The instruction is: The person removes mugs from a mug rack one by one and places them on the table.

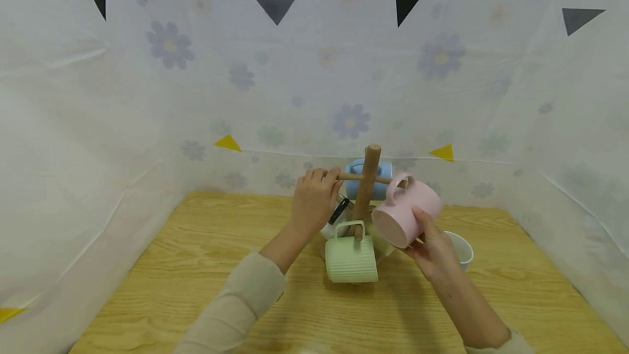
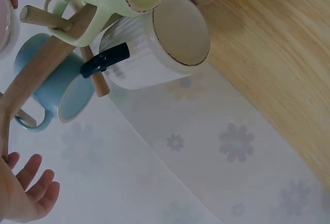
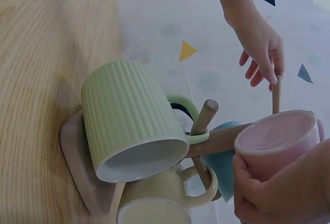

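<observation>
A wooden mug tree [image 1: 364, 201] stands on the table. My left hand [image 1: 314, 201] pinches the left end of its upper peg between thumb and fingers. My right hand [image 1: 434, 250] grips a pink mug [image 1: 417, 204] by its body, tilted, its handle at the right end of that peg; I cannot tell whether the peg passes through the handle. A ribbed green mug [image 1: 351, 261] hangs at the front. Behind the post hangs a blue mug [image 1: 385, 171]. A white mug [image 2: 139, 53] with a dark handle and a cream mug [image 3: 154, 193] hang lower.
Behind my right hand a pale cup [image 1: 462, 246] stands on the wooden table [image 1: 211, 250], partly hidden. The tree's wooden base [image 3: 85, 167] shows beneath the green mug. A flower-patterned sheet [image 1: 304, 81] encloses the table at the back and sides.
</observation>
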### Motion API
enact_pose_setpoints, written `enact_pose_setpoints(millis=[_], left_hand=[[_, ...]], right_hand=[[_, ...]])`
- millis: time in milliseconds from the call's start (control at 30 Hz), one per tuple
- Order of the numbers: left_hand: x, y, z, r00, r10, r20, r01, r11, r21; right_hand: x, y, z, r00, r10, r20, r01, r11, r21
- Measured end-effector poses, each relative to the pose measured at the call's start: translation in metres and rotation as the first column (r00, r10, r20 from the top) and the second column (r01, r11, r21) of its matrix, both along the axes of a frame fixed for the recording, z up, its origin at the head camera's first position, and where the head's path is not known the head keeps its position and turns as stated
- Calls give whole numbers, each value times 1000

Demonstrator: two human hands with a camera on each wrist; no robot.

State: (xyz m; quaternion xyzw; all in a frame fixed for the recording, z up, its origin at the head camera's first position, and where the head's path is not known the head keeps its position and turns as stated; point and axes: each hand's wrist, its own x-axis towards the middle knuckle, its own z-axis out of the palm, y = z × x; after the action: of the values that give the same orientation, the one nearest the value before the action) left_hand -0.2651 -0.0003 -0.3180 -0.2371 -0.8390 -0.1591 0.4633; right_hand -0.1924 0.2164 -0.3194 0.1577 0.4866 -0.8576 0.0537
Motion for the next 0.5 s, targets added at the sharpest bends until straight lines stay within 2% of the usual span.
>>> enact_pose_setpoints(millis=[133, 233, 300, 400, 500], left_hand=[[3, 2, 0, 994, -57, 97, 50, 996, 71], [6, 3, 0, 974, -109, 198, 82, 986, 144], [10, 3, 1, 949, -145, 278, 92, 977, 195], [16, 3, 0, 899, -201, 388, 100, 959, 265], [23, 3, -3, 851, -285, 442, 137, 932, 337]], right_hand=[[3, 2, -4, 1000, 8, -18, -8, 999, 36], [6, 4, -8, 999, 8, -38, -6, 997, 72], [9, 5, -13, 998, 9, -59, -3, 995, 100], [13, 5, -20, 996, 6, -93, 7, 989, 145], [18, 3, -27, 990, 5, -139, 23, 980, 197]])
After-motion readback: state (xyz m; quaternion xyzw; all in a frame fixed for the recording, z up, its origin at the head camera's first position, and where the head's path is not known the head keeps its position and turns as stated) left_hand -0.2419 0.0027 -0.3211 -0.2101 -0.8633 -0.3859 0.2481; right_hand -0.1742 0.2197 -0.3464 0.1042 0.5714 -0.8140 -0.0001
